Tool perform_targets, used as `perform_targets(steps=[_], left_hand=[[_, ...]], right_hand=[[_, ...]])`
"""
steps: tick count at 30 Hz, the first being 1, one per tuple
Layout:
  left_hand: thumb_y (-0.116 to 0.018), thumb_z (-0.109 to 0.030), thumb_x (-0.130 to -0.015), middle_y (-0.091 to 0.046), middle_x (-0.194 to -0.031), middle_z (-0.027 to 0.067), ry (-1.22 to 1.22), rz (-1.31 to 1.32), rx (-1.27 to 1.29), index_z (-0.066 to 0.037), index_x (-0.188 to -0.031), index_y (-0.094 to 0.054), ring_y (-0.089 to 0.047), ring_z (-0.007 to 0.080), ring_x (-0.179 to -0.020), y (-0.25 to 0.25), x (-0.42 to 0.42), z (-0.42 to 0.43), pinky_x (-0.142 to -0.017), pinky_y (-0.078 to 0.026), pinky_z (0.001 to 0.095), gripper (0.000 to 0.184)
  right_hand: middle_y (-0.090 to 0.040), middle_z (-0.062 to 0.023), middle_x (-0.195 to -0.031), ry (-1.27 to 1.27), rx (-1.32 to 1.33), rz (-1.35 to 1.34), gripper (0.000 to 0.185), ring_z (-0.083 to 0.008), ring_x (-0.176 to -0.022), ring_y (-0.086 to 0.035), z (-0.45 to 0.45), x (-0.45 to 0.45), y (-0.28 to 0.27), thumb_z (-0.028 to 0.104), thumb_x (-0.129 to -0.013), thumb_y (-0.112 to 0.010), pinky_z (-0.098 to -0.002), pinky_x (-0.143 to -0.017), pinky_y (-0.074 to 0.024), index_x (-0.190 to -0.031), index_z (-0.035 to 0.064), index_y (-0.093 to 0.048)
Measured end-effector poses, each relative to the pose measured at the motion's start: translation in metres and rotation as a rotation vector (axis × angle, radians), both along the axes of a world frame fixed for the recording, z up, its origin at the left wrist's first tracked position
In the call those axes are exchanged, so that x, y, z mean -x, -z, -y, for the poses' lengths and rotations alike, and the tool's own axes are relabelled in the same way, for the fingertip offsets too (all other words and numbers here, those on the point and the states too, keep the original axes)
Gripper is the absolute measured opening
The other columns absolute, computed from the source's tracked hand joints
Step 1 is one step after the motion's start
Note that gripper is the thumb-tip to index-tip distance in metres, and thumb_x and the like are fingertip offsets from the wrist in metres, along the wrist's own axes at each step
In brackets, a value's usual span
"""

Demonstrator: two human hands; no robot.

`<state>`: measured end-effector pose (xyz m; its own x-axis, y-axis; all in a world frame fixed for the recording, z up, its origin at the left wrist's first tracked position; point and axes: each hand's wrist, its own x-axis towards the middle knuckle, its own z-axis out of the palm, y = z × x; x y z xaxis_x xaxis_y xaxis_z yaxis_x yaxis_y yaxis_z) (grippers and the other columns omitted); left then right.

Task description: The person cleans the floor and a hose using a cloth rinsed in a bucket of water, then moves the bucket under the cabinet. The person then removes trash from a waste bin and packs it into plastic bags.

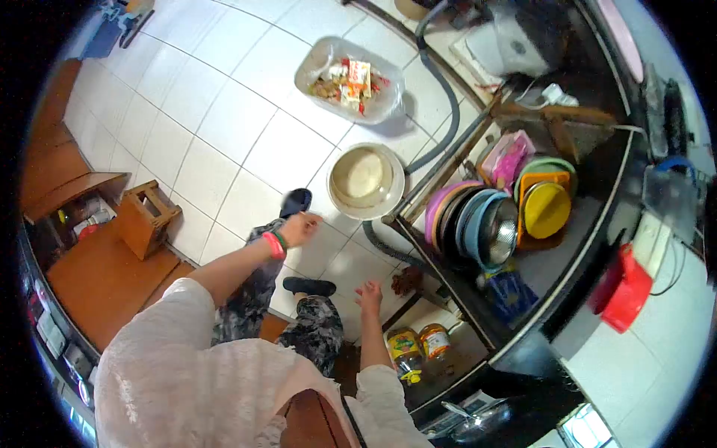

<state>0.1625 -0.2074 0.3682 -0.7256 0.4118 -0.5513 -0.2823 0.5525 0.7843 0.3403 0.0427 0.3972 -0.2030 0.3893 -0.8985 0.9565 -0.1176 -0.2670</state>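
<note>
My left hand (301,228), with red and green bands at the wrist, hangs over the tiled floor, just below and left of a round basin (366,181). Its fingers are loosely bent, and nothing shows in them. My right hand (369,296) is lower, left of the open cabinet, with its fingers apart and nothing held. Neither hand touches the basin. Beyond the basin stands a clear plastic bin (302,75), lined with a bag, with food scraps and wrappers inside.
Stacked bowls and a steel colander (502,231) fill the cabinet shelf on the right. Oil bottles (405,351) stand below. A grey hose (447,82) runs behind the basin. A small wooden stool (146,218) is at left. A red container (626,290) lies at far right.
</note>
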Motion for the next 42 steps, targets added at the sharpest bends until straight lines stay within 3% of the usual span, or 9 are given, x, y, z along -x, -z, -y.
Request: perform_targets(steps=[7, 13, 17, 21, 23, 27, 31, 37, 42], left_hand=[[-0.056, -0.018, -0.082, -0.065, -0.087, 0.0157, -0.174, -0.042, 0.543, -0.001, -0.106, -0.057, -0.064, 0.0226, -0.075, -0.035, 0.044, 0.223, -0.064, -0.052, 0.0324, 0.029], [-0.057, -0.025, -0.083, -0.064, -0.088, 0.0126, -0.465, 0.420, 0.517, -0.003, -0.111, -0.055, -0.062, 0.0178, -0.068, -0.084, 0.049, 0.316, -0.053, -0.051, 0.0296, 0.036], [-0.059, -0.026, -0.080, -0.064, -0.085, 0.0172, 0.009, 0.038, 0.585, -0.002, -0.107, -0.057, -0.062, 0.0292, -0.079, -0.156, 0.106, 0.340, -0.073, -0.049, 0.0352, 0.037], [-0.059, -0.025, -0.082, -0.064, -0.081, 0.0131, -0.333, -0.085, 0.508, 0.001, -0.107, -0.056, -0.062, 0.0201, -0.069, -0.208, 0.192, 0.379, -0.062, -0.049, 0.0313, 0.036], [-0.055, -0.025, -0.085, -0.062, -0.084, 0.0079, -0.492, -0.030, 0.466, -0.001, -0.112, -0.053, -0.060, 0.0140, -0.067, -0.233, 0.250, 0.362, -0.056, -0.047, 0.0260, 0.036], [-0.055, -0.027, -0.086, -0.058, -0.090, 0.0033, -0.571, 0.211, 0.347, -0.011, -0.116, -0.051, -0.060, 0.0166, -0.078, -0.169, 0.349, 0.315, -0.055, -0.046, 0.0310, 0.035], [-0.056, -0.024, -0.084, -0.058, -0.094, -0.0016, -0.204, 0.378, 0.231, -0.017, -0.119, -0.049, -0.060, 0.0151, -0.082, -0.124, 0.372, 0.202, -0.058, -0.044, 0.0307, 0.036], [-0.056, -0.025, -0.086, -0.062, -0.100, 0.0077, 0.034, 0.255, 0.164, -0.008, -0.117, -0.052, -0.060, 0.0163, -0.088, -0.129, 0.367, 0.089, -0.071, -0.048, 0.0349, 0.035], [-0.058, -0.021, -0.083, -0.065, -0.089, 0.0113, 0.056, 0.143, 0.257, -0.001, -0.109, -0.056, -0.062, 0.0180, -0.080, -0.145, 0.368, 0.108, -0.072, -0.050, 0.0326, 0.032]], right_hand=[[-0.055, -0.0071, -0.098, -0.060, 0.058, -0.051, 0.040, -0.0183, -0.081, -0.060, 0.022, 0.081, -0.087, 0.021, -0.087, -0.054, -0.0319, -0.056, -0.0477, -0.121, 0.0031, -0.041], [-0.057, -0.0059, -0.092, -0.313, -0.118, -0.318, 0.031, -0.0177, -0.078, -0.058, -0.014, 0.135, -0.003, 0.023, -0.084, -0.058, -0.0317, -0.060, -0.0465, -0.109, 0.0047, -0.053], [-0.057, -0.0140, -0.080, -0.709, -0.617, -0.639, 0.023, -0.0288, -0.075, -0.056, -0.051, 0.221, -0.113, 0.018, -0.078, -0.061, -0.0361, -0.066, -0.0443, -0.095, 0.0025, -0.057], [-0.051, -0.0178, -0.098, -0.747, -1.086, -0.799, 0.024, -0.0306, -0.078, -0.053, -0.134, 0.275, -0.199, 0.013, -0.080, -0.058, -0.0416, -0.074, -0.0438, -0.100, 0.0011, -0.053], [-0.045, -0.0178, -0.106, -0.358, -0.838, -0.485, 0.028, -0.0333, -0.096, -0.049, -0.163, 0.295, -0.217, 0.017, -0.083, -0.058, -0.0432, -0.078, -0.0429, -0.104, -0.0008, -0.051], [-0.053, -0.0143, -0.086, -0.196, -0.738, -0.442, 0.030, -0.0277, -0.084, -0.057, -0.192, 0.287, -0.166, 0.021, -0.087, -0.053, -0.0396, -0.075, -0.0453, -0.107, -0.0014, -0.049], [-0.058, -0.0110, -0.080, -0.273, -0.646, -0.425, 0.023, -0.0210, -0.079, -0.058, -0.151, 0.260, -0.102, 0.018, -0.083, -0.056, -0.0347, -0.071, -0.0460, -0.101, 0.0031, -0.053], [-0.057, -0.0071, -0.090, 0.491, 0.191, -0.131, 0.035, -0.0185, -0.068, -0.060, -0.039, 0.280, -0.053, 0.020, -0.083, -0.058, -0.0340, -0.055, -0.0488, -0.114, 0.0085, -0.046], [-0.055, -0.0075, -0.097, 0.228, 0.295, -0.158, 0.030, -0.0178, -0.073, -0.059, 0.002, 0.368, -0.035, 0.020, -0.086, -0.055, -0.0322, -0.058, -0.0486, -0.113, 0.0105, -0.047]])
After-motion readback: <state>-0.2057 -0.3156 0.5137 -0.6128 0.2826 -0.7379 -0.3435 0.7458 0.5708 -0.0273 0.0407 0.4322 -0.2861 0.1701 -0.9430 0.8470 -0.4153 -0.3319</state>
